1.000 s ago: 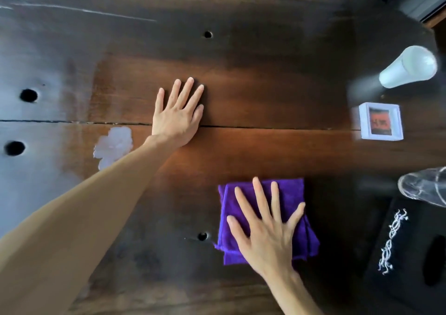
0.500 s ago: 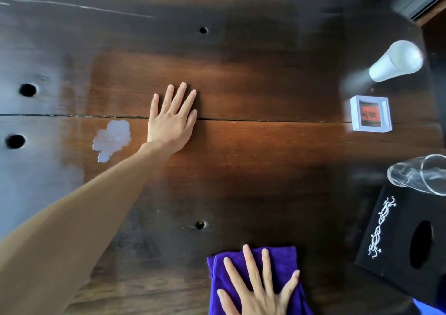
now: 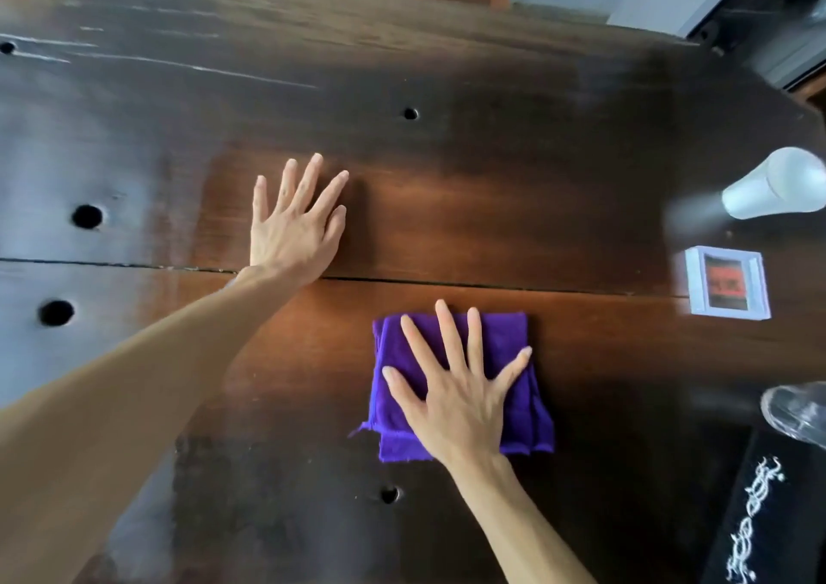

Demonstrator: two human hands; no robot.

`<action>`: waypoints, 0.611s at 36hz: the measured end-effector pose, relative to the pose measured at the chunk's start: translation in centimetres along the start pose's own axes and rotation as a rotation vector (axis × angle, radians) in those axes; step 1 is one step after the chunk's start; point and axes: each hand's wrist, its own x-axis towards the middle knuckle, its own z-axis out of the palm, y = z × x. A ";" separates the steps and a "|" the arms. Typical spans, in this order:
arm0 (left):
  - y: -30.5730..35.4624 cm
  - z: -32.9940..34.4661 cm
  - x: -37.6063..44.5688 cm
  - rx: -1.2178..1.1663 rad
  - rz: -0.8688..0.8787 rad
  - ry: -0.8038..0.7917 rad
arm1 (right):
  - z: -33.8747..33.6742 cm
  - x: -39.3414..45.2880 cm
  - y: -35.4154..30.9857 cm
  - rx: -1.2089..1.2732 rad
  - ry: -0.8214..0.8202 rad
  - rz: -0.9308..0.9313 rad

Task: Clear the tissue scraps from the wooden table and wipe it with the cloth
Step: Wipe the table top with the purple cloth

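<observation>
Wooden table (image 3: 491, 225): dark, glossy planks with a seam running left to right across the middle; several round holes in the surface, two large ones at the left, smaller ones far centre and near centre.

Cloth (image 3: 509, 346): purple, folded into a rough square, lay flat on the table just near of the seam, right of centre.

Right hand (image 3: 460, 395): lay palm down on the cloth, fingers straight and spread, pressing it to the table; the grip was open and flat, nothing curled round the fabric. Fingertips reached close to the cloth's far edge; the thumb pointed left over the cloth.

Left hand (image 3: 292, 225): lay palm down on bare wood, far and left of the cloth, well apart from it. Fingers straight and slightly fanned, grip open, holding nothing. The heel of the hand sat at the seam.

Tissue scraps: none could be made out on the visible surface.

White cup (image 3: 773, 185): at the right edge, far side, apparently upright.

Small white frame (image 3: 726, 284): with a red and black centre, just near of the cup.

Clear glass (image 3: 800, 413): at the right edge, partly cut off.

Black box (image 3: 769, 516): with a white ornament, near right corner, partly out of view.
</observation>
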 end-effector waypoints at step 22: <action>-3.8 0.6 6.7 0.053 0.004 0.090 | -8.2 35.8 -0.3 0.004 0.130 -0.008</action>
